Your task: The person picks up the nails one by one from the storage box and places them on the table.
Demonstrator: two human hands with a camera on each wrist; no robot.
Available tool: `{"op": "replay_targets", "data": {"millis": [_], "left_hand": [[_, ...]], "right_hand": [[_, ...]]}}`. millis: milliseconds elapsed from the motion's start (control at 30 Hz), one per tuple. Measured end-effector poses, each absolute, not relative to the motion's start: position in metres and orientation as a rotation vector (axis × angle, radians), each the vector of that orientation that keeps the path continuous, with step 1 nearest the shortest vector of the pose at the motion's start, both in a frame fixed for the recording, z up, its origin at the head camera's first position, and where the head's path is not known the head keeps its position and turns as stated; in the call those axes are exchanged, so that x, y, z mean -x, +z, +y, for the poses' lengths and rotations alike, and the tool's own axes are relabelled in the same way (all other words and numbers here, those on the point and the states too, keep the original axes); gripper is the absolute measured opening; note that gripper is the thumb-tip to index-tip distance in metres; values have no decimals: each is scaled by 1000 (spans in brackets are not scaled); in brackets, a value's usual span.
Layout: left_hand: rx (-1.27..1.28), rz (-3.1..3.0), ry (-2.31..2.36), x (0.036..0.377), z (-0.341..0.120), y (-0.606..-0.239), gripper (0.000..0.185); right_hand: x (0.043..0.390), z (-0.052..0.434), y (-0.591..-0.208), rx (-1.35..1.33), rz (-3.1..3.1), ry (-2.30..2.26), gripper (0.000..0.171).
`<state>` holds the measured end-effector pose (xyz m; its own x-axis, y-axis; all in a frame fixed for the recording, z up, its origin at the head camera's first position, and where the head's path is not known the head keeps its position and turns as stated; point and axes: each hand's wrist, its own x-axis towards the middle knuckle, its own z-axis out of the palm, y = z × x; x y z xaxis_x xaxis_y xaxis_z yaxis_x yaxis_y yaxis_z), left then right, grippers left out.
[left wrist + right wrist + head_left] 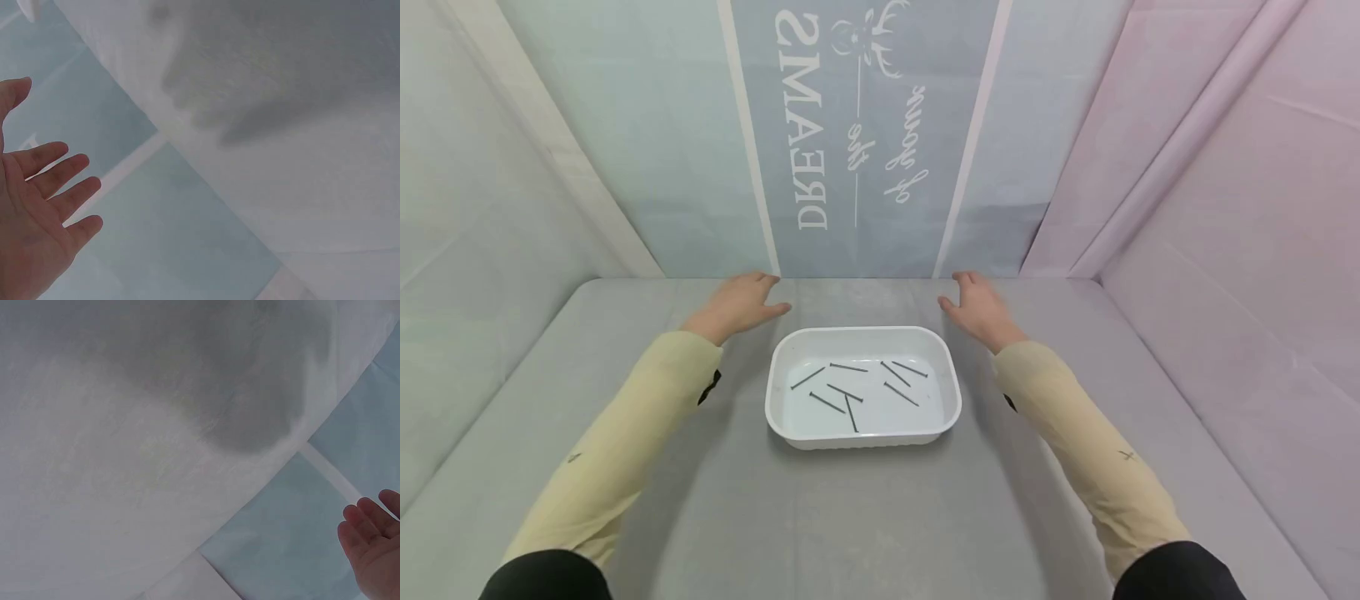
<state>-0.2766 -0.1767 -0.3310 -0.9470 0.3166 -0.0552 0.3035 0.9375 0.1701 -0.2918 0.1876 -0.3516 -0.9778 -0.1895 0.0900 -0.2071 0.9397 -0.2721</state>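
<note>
A white plastic tray (790,367) sits in the middle of the grey table and holds several dark nails (850,392). My left hand (741,304) hovers palm down beyond the tray's far left corner, fingers straight and empty. My right hand (977,307) hovers beyond the far right corner, also flat and empty. In the left wrist view my left hand (37,206) shows spread fingers over the table and backdrop. The right wrist view catches only the fingertips (369,540) of my right hand.
A grey cloth covers the table (880,517). A pale blue backdrop with mirrored lettering (805,117) stands behind it, a pink sheet (1240,208) on the right and a grey sheet (475,208) on the left.
</note>
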Motion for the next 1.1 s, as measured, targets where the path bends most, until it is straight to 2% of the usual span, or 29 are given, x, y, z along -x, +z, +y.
{"op": "replay_targets", "data": {"millis": [1100], "left_hand": [[-777,2921,193,246,-133,-300,53]], "right_hand": [[258,177,-343,-510,-2993,481,51]]}}
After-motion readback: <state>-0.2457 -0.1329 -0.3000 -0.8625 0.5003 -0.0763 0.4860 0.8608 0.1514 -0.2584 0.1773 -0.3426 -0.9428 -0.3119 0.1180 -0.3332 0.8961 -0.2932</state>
